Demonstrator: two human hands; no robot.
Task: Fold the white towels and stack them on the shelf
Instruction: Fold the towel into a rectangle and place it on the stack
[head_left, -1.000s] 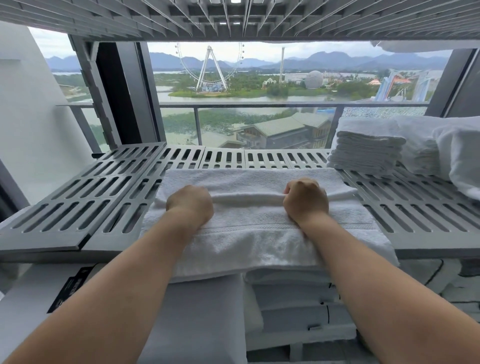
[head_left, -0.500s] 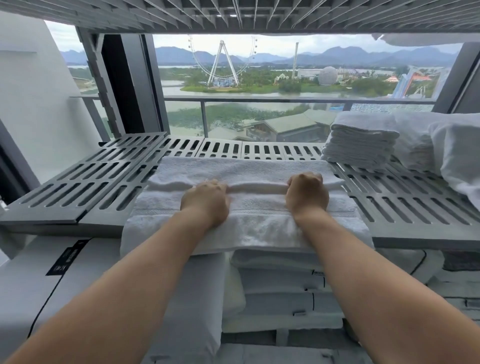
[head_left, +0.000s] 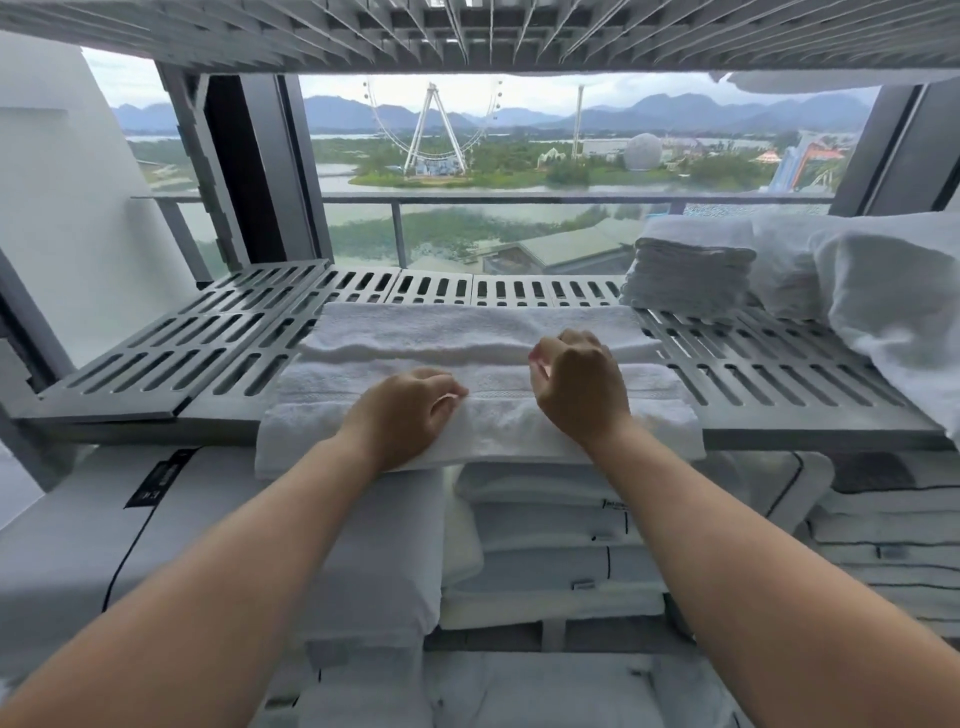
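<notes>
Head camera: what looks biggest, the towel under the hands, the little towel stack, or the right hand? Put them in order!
1. White towel
2. Little towel stack and right hand look about alike. The stack sits farther back, so I won't rank them.

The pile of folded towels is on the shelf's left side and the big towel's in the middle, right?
No. The head view shows the pile of folded towels on the right side of the shelf. The big towel is in the middle.
</notes>
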